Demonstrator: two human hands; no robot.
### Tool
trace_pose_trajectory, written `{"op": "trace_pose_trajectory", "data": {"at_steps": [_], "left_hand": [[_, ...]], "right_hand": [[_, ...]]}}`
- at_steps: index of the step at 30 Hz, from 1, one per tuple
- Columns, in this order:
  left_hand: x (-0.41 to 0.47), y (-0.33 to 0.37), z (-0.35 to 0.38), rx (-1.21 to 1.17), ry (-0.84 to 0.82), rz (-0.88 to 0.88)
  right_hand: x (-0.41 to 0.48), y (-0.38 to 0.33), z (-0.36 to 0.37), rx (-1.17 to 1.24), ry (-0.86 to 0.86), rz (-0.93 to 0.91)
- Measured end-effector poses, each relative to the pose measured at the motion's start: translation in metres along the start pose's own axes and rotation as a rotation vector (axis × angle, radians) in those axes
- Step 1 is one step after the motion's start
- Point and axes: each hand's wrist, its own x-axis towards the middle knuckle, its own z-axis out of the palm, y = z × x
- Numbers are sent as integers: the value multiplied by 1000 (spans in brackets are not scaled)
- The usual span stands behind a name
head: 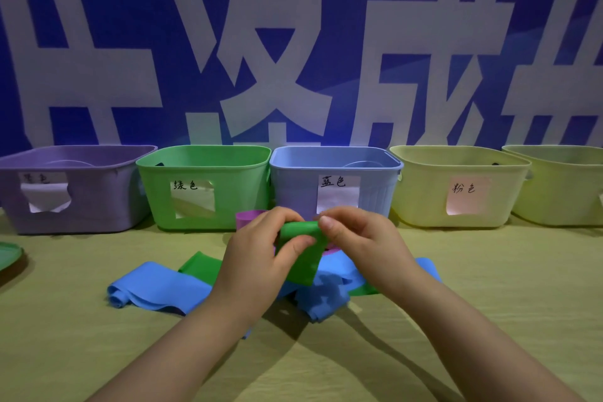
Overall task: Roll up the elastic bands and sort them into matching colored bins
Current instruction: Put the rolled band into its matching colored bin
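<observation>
The left grip [254, 258] and right grip [355, 241] are pinching the green band [300, 229], its roll lying crosswise between them; the green bin [202, 153] is sitting ahead-left, nearer the left grip.

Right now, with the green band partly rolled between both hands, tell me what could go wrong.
1. The left hand and right hand only pinch the roll of the green band; a slip could let it spring open.
2. Its loose tail lies mixed with the blue band on the table, so more rolling may drag the blue one along or wind it in.
</observation>
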Motion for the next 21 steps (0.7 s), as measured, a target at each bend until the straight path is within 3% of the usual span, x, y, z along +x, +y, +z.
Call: {"op": "trace_pose_trajectory", "data": {"at_steps": [4,10,21], "left_hand": [[2,1,-3,-58,28,-84],[0,5,-1,-149,-36,-140],[-1,11,-3,-127,-27,-61]], "right_hand": [[0,2,4,-23,-3,-69],[2,5,0,59,25,8],[-1,1,0,-24,-83,85]]}}
